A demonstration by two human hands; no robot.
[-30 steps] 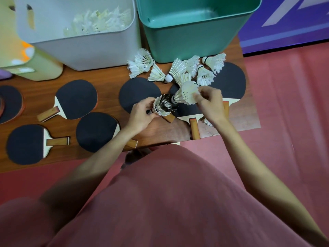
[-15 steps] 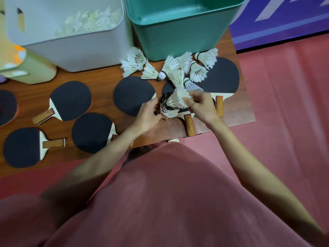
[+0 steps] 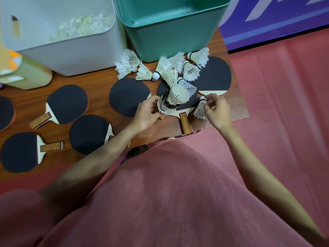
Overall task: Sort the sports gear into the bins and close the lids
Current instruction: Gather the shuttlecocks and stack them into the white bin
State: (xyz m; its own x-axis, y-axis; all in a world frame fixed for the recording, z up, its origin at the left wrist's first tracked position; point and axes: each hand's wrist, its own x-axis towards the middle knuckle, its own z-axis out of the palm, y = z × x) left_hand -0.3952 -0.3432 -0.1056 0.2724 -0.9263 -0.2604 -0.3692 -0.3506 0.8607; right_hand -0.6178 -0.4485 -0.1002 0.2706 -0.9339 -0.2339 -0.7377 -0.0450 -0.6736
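Shuttlecocks are nesting into a stack (image 3: 171, 102) that the left hand (image 3: 145, 115) is gripping at table centre; the right hand (image 3: 216, 111), having added 1 half a second ago, is now pinching another shuttlecock (image 3: 200, 108) at 3 o'clock, destined, I judge, for the white bin (image 3: 71, 50) at 10 o'clock.

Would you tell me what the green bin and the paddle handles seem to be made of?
Green bin: likely moulded plastic, smooth matt walls with rounded corners. Paddle handle: apparently varnished wood, brown and glossy, with a pale wooden blade beneath dark matt rubber.
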